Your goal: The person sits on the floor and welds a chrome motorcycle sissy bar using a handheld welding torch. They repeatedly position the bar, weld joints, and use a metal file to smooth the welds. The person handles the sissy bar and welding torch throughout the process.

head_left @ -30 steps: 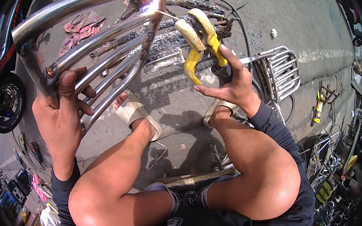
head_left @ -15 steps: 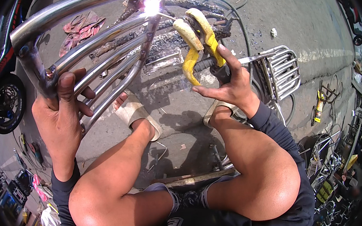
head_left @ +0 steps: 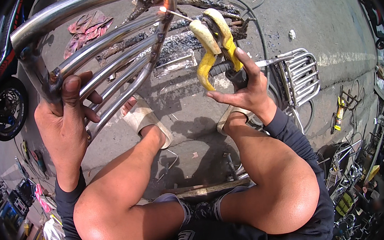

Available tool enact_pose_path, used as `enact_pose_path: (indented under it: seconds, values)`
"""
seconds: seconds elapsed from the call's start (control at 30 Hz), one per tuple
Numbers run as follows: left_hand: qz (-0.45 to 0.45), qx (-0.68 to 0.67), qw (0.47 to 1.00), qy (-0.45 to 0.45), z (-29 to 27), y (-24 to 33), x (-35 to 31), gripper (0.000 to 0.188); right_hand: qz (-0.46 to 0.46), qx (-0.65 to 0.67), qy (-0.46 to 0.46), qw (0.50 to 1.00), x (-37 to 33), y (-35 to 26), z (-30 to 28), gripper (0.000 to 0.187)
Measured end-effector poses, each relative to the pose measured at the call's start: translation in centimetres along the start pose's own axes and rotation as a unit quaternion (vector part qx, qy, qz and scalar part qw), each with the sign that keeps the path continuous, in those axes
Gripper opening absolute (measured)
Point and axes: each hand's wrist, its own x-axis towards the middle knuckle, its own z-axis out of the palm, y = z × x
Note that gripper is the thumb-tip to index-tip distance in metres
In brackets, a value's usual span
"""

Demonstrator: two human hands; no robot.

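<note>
My left hand (head_left: 64, 111) is closed round the lower left bars of a shiny metal tube rack (head_left: 111, 51), which it holds up and tilted in front of me. Yellow welding pliers, an electrode holder (head_left: 225, 42), sit in my right hand (head_left: 248, 84), thumb on the curved lever and fingers round the dark handle. From the jaws a thin welding rod (head_left: 179, 15) points left to the rack's far right corner. Its tip glows orange, and the tube there is red-hot. Whether the tip touches the tube, I cannot tell.
Charred metal pieces (head_left: 173, 50) and a red rag (head_left: 86, 30) lie on the ground beyond the rack. A second tube rack (head_left: 301, 77) lies to the right near a dark cable (head_left: 261, 34). At left stands a motorcycle wheel (head_left: 8, 107); scrap metal (head_left: 344, 170) is piled lower right.
The bright white arc at the rack's corner has gone out, leaving an orange glow. My right hand with the electrode holder has shifted slightly to the right. The left hand keeps its grip.
</note>
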Motion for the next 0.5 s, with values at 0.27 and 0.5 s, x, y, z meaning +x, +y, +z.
enact_pose_path:
  seconds: [0.27,0.5]
  values:
    - [-0.012,-0.006,1.000,-0.001,-0.07,0.08,0.00,0.047,-0.006,-0.006,0.008,1.000,0.10,0.09,0.30,0.113]
    - [-0.013,-0.001,1.000,-0.001,-0.13,0.17,-0.06,0.049,0.001,0.001,0.009,1.000,0.22,-0.10,0.40,0.113]
